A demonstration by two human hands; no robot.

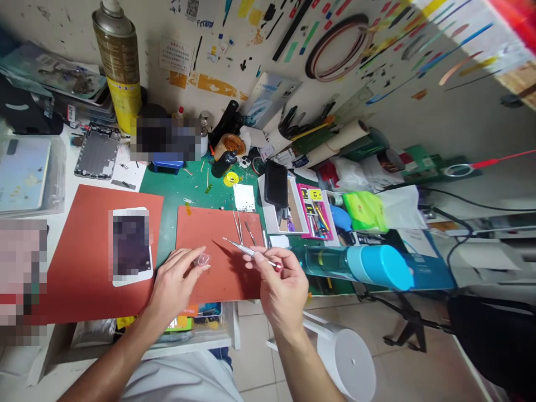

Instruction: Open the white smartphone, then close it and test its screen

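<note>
Over the reddish-brown mat (196,223), my left hand (176,276) pinches a small clear plastic piece (202,259) between thumb and fingers; its exact kind is too small to tell. My right hand (285,282) grips a thin precision screwdriver (240,247) with a silver body and a red end. Its tip points left, above the mat and apart from the clear piece. Just behind the right hand lie metal tweezers (238,226) and a dark slim tool (250,231). To the left, a white phone (144,274) with a blurred-out screen rests on another reddish-brown mat (90,251).
A blue-capped bottle (379,267) lies right of my right hand. Behind stand a white tray (272,220) holding a black phone, a pink box (314,209) of small tools, and a tall spray can (119,72). Below, an open drawer (209,335) and white stool (349,360).
</note>
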